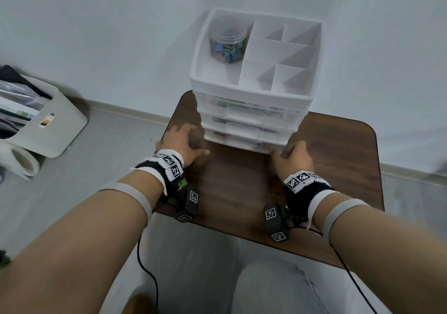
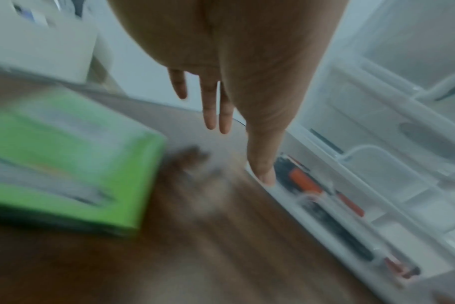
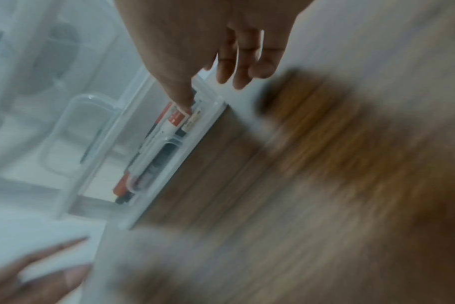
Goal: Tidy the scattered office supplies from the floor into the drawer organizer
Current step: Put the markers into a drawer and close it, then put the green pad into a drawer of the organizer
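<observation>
Both hands bracket the organizer's base

Left hand (image 1: 183, 142), fingers straight and holding nothing, lies at 9 o'clock of the organizer (image 1: 256, 76) on the table (image 1: 338, 149); right hand (image 1: 294, 155) at 4 o'clock, fingers loose, thumb touching the bottom drawer (image 1: 244, 141), likely to steady or square it. Pens (image 2: 304, 183) lie inside.

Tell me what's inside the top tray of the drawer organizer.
A clear jar of colored binder clips stands in the large left compartment of the top tray. The small right compartments look empty, though their dividers hide parts of the floors.
</observation>
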### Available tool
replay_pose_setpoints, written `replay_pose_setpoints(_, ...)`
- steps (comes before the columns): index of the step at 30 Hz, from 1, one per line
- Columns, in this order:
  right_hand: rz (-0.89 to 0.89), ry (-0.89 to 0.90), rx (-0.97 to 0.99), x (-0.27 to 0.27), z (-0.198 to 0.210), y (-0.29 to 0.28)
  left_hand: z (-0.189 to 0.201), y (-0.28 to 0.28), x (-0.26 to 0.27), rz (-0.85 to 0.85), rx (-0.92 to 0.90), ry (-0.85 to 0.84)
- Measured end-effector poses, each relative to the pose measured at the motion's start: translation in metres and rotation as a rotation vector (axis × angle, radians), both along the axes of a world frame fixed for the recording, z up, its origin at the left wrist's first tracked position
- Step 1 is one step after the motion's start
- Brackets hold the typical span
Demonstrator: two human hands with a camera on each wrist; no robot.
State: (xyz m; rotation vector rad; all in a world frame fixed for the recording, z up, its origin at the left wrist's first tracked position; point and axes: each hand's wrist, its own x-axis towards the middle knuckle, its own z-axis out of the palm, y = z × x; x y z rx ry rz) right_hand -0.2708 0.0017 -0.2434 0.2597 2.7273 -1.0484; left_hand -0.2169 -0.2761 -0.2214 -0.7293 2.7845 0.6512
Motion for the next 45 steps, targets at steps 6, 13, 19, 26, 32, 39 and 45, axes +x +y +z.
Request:
replay_pose_setpoints(6, 0.09, -0.338, -0.594, 0.029, 0.026, -0.054, 0.005, -0.04, 0.062, -0.05, -0.147, -0.387)
replay_pose_setpoints(13, -0.335, -0.534, -1.312, 0.021, 0.051, -0.087, -0.003, -0.027, 0.07, -0.012, -0.064, -0.309)
replay_pose_setpoints(19, -0.383, -0.537, -1.403, 0.019, 0.047, -0.085, -0.007, -0.025, 0.062, 0.045, 0.16, -0.169)
replay_pose_setpoints(26, -0.29, -0.649, -1.347, 0.049, 0.043, -0.073, 0.043, -0.029, 0.054, 0.215, 0.869, 0.054)
replay_pose_setpoints(32, -0.188, -0.765, -1.325, 0.072, 0.049, -0.064, 0.081, -0.028, 0.057, 0.15, 1.087, 0.108)
replay_pose_setpoints(39, -0.15, -0.866, -1.257, 0.074, 0.066, -0.051, 0.111, 0.006, 0.026, 0.033, 0.967, 0.223)
replay_pose_setpoints(45, 0.11, -0.677, -0.858, 0.071, 0.084, -0.042, 0.112, 0.028, 0.007, -0.018, 0.801, 0.183)
